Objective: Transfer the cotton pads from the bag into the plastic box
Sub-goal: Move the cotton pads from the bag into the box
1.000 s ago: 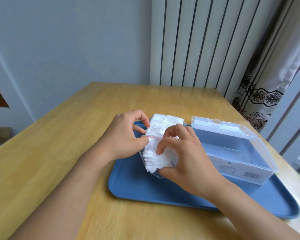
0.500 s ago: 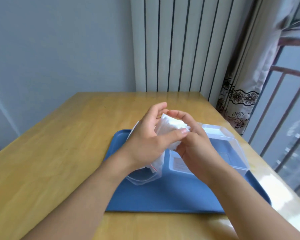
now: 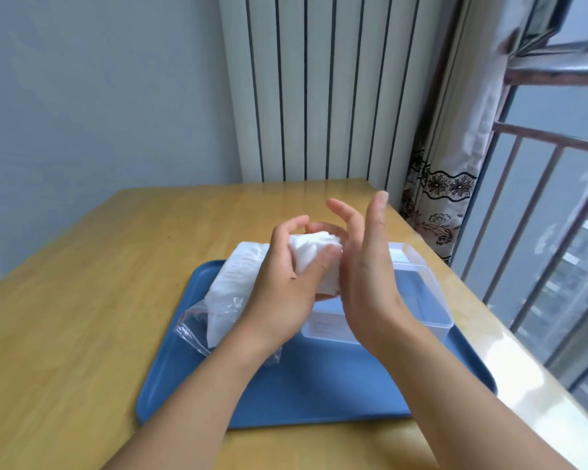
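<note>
My left hand (image 3: 286,286) is shut on a white stack of cotton pads (image 3: 314,262), held above the near left corner of the clear plastic box (image 3: 421,300). My right hand (image 3: 367,266) stands beside the stack with its fingers spread and its palm against the stack's right side. The clear zip bag (image 3: 231,286), with more white pads inside, lies on the blue tray (image 3: 319,385) left of the box, its mouth toward me. The box is open and looks empty where visible.
The tray sits on a wooden table (image 3: 82,300). A white radiator (image 3: 313,89) stands behind the table, and a curtain (image 3: 455,164) and a barred window (image 3: 540,232) lie to the right, close to the table's right edge.
The pad stack has come out of the bag and risen over the box. My right hand has let go and spread its fingers. The bag has dropped onto the tray. The camera has tilted up.
</note>
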The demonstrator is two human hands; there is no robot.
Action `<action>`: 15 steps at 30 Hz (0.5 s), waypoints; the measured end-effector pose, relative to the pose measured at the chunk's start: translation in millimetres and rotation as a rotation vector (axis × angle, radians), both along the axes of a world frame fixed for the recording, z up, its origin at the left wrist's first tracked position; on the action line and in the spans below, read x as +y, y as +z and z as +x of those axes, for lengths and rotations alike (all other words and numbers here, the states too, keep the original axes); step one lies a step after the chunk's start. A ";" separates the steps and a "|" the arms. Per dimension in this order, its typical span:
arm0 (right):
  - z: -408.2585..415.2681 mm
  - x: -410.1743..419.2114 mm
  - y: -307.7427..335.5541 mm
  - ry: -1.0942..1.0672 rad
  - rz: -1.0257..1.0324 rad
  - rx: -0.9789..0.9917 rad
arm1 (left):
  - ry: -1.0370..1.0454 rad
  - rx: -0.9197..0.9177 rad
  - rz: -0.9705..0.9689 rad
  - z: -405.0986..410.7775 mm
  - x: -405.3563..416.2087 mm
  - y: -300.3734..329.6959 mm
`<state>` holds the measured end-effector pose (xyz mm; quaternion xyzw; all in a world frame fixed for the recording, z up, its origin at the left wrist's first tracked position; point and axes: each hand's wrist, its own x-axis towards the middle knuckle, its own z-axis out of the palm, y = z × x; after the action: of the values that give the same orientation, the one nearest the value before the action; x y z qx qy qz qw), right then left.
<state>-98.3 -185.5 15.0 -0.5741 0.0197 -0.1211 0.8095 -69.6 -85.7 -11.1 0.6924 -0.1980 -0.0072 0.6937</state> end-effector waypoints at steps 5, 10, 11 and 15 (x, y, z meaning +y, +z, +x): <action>4.3 -14.4 -4.0 -0.240 -0.566 -0.226 | 0.025 0.253 -0.329 0.8 14.4 15.8; 5.1 -16.3 -9.1 -0.190 -0.693 -0.368 | -0.060 0.287 -0.315 10.5 24.8 14.4; 5.1 -13.8 -10.7 -0.208 -0.708 -0.370 | -0.064 0.263 -0.296 11.2 24.4 13.1; 8.2 -9.1 -15.3 -0.255 -0.680 -0.361 | -0.054 0.157 -0.199 12.7 22.9 8.7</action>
<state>-90.1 -194.7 -0.3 -0.7717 -0.0932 -0.3190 0.5422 -57.0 -62.8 -2.5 0.6119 -0.1617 -0.0605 0.7719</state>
